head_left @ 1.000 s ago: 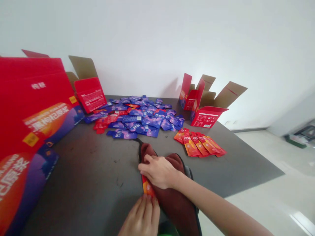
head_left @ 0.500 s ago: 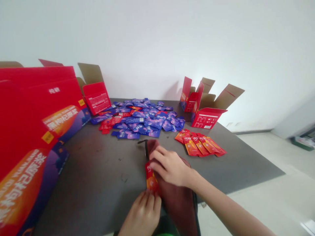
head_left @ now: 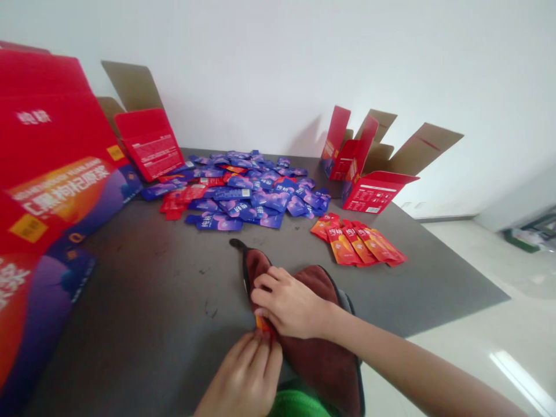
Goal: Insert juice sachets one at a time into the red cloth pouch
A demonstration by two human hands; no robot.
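My right hand [head_left: 289, 303] lies curled on a dark red cloth [head_left: 319, 359] at the table's near edge, pressing it over an orange-red sachet [head_left: 262, 323] of which only a sliver shows. My left hand [head_left: 247, 376] pinches the sachet's near end with closed fingers. The rest of the sachet is hidden under the right hand and the cloth.
A fan of orange-red sachets [head_left: 358, 243] lies to the right on the dark grey table [head_left: 143, 301]. A heap of blue and red sachets [head_left: 247, 194] lies behind. Open red cartons stand at back right [head_left: 373, 174] and back left [head_left: 147, 142]. Large red boxes [head_left: 47, 174] fill the left.
The right hand slid back toward me over the sachet, covering most of it. The left hand kept its pinch on the near end. The view shifted slightly.
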